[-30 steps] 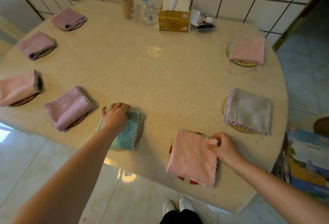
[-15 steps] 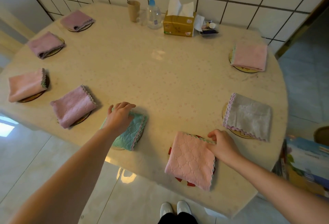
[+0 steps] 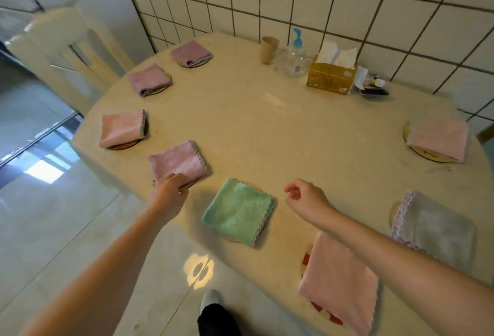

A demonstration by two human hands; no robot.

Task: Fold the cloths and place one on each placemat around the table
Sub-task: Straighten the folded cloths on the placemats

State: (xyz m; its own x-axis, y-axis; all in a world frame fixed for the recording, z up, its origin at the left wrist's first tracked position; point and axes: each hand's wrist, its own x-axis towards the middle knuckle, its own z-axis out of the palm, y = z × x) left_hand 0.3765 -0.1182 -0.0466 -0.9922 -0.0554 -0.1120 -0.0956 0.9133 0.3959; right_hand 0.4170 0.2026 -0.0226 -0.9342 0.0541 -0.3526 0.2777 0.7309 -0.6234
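Eight folded cloths ringed the cream table (image 3: pixel 267 127), each on its own placemat. At lower centre the green cloth (image 3: pixel 238 211) lay flat between the hands, touching neither, its scalloped edge facing lower right. The left hand (image 3: pixel 169 192), left of centre, gripped the near edge of the mauve cloth (image 3: pixel 177 162), whose long axis ran toward the upper right. The right hand (image 3: pixel 307 196) hovered loosely curled, holding nothing.
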